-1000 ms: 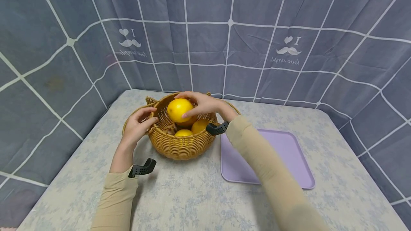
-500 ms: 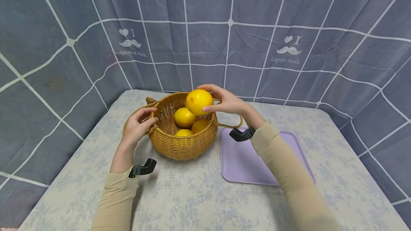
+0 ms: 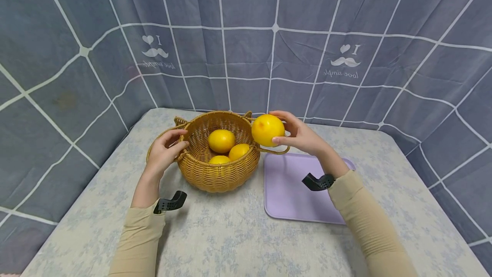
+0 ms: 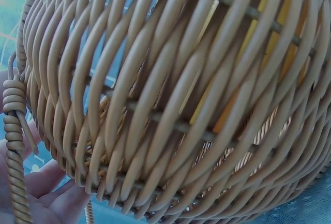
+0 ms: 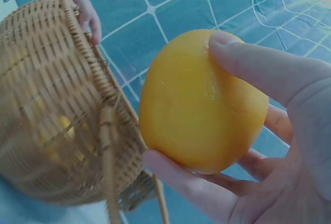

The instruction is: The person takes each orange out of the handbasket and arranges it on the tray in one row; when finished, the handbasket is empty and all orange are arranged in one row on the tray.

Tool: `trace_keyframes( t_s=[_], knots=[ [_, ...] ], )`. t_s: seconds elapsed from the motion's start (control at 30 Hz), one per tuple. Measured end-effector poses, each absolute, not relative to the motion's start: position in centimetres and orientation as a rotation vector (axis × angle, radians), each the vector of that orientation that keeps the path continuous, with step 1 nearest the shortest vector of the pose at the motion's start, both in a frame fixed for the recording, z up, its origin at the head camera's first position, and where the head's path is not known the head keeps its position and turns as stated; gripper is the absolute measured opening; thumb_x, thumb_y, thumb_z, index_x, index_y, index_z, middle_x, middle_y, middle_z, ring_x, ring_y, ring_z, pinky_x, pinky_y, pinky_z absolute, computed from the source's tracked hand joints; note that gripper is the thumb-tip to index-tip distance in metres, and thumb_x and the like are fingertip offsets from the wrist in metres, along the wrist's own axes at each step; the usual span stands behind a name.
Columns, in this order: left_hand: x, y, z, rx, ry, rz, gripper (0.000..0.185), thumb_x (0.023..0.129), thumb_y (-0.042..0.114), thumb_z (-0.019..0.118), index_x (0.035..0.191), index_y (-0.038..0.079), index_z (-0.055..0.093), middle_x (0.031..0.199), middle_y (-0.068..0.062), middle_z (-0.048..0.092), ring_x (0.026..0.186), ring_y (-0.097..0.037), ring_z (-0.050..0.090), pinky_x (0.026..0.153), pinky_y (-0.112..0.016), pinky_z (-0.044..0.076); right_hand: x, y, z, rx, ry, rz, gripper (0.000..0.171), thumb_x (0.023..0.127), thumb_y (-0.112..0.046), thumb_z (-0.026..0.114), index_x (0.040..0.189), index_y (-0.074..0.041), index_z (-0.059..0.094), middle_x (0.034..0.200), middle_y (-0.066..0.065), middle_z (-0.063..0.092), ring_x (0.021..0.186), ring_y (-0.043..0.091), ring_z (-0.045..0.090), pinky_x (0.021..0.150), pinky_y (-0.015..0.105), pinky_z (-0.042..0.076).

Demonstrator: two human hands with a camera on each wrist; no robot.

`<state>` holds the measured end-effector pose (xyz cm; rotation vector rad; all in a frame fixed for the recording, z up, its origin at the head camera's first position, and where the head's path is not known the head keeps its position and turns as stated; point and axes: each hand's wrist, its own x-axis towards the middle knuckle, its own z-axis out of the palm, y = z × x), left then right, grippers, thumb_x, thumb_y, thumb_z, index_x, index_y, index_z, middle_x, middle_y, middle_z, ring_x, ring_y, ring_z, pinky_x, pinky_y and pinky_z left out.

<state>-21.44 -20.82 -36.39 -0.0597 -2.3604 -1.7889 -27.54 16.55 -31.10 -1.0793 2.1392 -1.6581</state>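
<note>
head view, going left to right: my left hand (image 3: 164, 151) curls its fingers on the rim and left handle of the wicker basket (image 3: 217, 170), at about 9 o'clock on its edge. three yellow fruits (image 3: 221, 140) lie inside the basket. my right hand (image 3: 301, 136) grips a fourth yellow fruit (image 3: 267, 130) in the air, thumb below and fingers over the top, just past the basket's rim at 3 o'clock, above the far edge of the purple tray (image 3: 288, 191).
</note>
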Motion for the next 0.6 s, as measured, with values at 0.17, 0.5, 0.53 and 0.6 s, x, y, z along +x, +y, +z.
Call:
trace_keyframes(
  t_s=[0.17,0.5,0.53,0.6],
  knots=[
    [-21.4,-20.8,-36.3,-0.055,-2.361,-1.790,0.043,0.091,0.018,0.062,0.130,0.005,0.053,0.143,-0.009,0.041,0.133,-0.025,0.035,0.100,-0.036,0.040,-26.5,18.6,-32.7,-0.988,2.150,-1.727,0.067,0.085,0.000,0.067,0.142,-0.004,0.033,0.139,0.014,0.035,0.112,0.029,0.049,0.079,0.038,0.055],
    [-21.4,-20.8,-36.3,-0.053,-2.368,-1.775,0.043,0.091,0.019,0.062,0.131,0.006,0.053,0.142,-0.008,0.041,0.133,-0.025,0.035,0.094,-0.027,0.042,-24.3,21.5,-34.9,-0.888,2.141,-1.812,0.064,0.087,0.001,0.063,0.142,-0.007,0.032,0.139,0.012,0.034,0.111,0.025,0.050,0.078,0.041,0.056],
    [-21.4,-20.8,-36.3,-0.054,-2.368,-1.776,0.043,0.091,0.018,0.062,0.131,0.006,0.053,0.142,-0.008,0.041,0.133,-0.025,0.035,0.095,-0.029,0.042,-24.1,21.7,-35.2,-0.885,2.145,-1.814,0.063,0.087,0.002,0.063,0.141,-0.006,0.032,0.139,0.012,0.034,0.111,0.024,0.051,0.078,0.040,0.056],
    [-21.5,-20.8,-36.4,-0.057,-2.365,-1.779,0.043,0.091,0.018,0.062,0.131,0.005,0.053,0.142,-0.008,0.041,0.133,-0.025,0.035,0.099,-0.035,0.040,-23.6,22.0,-35.6,-0.869,2.150,-1.813,0.063,0.086,0.002,0.063,0.141,-0.004,0.032,0.139,0.013,0.034,0.110,0.023,0.051,0.077,0.040,0.056]
  ],
)
